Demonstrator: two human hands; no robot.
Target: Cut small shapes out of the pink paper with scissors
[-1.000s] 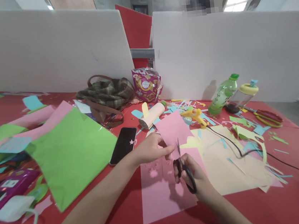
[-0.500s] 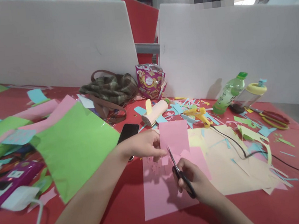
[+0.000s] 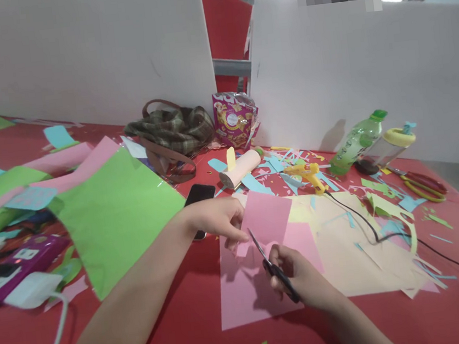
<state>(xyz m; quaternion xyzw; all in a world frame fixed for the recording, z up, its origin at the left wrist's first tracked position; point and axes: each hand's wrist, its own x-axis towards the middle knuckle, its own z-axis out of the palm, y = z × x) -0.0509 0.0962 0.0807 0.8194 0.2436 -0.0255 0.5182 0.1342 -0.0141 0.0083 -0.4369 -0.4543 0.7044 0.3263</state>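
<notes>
A small piece of pink paper [image 3: 268,214] is pinched at its left edge by my left hand [image 3: 222,220]. My right hand [image 3: 293,275] is wrapped round the black handles of a pair of scissors [image 3: 281,279], whose blades point up and left at the lower part of that piece. Whether the blades touch the paper is hard to make out. Beneath both hands lies a larger pink sheet [image 3: 238,303]. A cream sheet [image 3: 344,269] sits to its right, and a black phone [image 3: 199,193] lies behind my left wrist.
Green paper [image 3: 123,223] and a purple power strip [image 3: 36,260] lie left. Behind are a paper roll [image 3: 241,169], a snack bag [image 3: 235,119] and a plaid bag [image 3: 179,131]. A yellow glue gun [image 3: 306,173], its cord, a green bottle [image 3: 359,143] and pliers [image 3: 423,183] are right.
The small pink piece has turned clockwise, its top now leaning right. The scissors' tip has shifted slightly left along with my left fingers. The whole view has moved a little.
</notes>
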